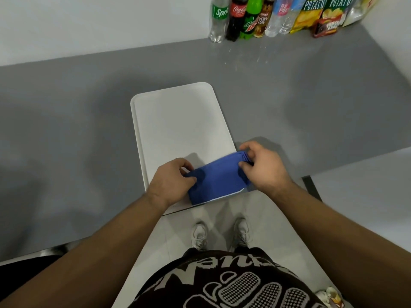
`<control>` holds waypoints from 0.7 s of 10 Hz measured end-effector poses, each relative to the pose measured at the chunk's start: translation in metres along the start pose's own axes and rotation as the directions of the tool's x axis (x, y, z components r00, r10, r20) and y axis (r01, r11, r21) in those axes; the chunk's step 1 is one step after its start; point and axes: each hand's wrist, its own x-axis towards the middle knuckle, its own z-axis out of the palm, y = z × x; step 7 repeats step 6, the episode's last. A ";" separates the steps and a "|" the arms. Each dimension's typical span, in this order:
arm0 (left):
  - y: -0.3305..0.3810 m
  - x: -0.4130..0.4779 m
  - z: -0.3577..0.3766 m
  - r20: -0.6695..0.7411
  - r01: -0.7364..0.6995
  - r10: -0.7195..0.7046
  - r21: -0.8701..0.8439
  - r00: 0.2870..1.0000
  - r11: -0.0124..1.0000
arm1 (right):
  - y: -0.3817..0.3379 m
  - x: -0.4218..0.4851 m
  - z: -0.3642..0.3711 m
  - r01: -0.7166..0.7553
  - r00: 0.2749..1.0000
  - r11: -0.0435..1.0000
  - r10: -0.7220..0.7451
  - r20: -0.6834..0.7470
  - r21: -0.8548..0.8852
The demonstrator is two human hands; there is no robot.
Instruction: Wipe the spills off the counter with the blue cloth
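A: Head camera: where's the blue cloth (pixel 219 177)?
B: Folded over the near end of the white tray (pixel 173 121). The left hand (pixel 170 177) and right hand (pixel 265 167) each pinch an end, fingers curled round it.
A: Spills?
B: Droplets (pixel 244 56) on the grey tabletop (pixel 77 107), far right, before the bottles: Sprite (pixel 219 18), Coca-Cola (pixel 236 17), Mountain Dew (pixel 249 24), "Lucky Day" (pixel 263 20). Two yellow bags (pixel 311 13) read "POTATO"
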 end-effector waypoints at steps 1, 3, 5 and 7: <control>-0.002 -0.003 0.001 -0.089 -0.081 0.109 0.277 0.990 0.957 | -0.003 -0.003 0.000 0.047 0.998 0.995 -0.050 -0.035 -0.091; -0.012 -0.017 0.023 0.036 -0.359 0.391 0.478 0.920 0.801 | 0.002 -0.028 0.012 0.249 0.968 0.930 -0.250 0.032 -0.270; -0.002 -0.008 0.017 0.064 -0.328 0.344 0.502 0.937 0.800 | 0.010 -0.039 -0.001 0.273 0.961 0.939 -0.257 0.097 -0.211; 0.011 -0.002 0.014 -0.011 -0.299 0.357 0.526 0.934 0.797 | 0.024 -0.045 -0.017 0.196 0.980 0.972 -0.197 0.009 -0.129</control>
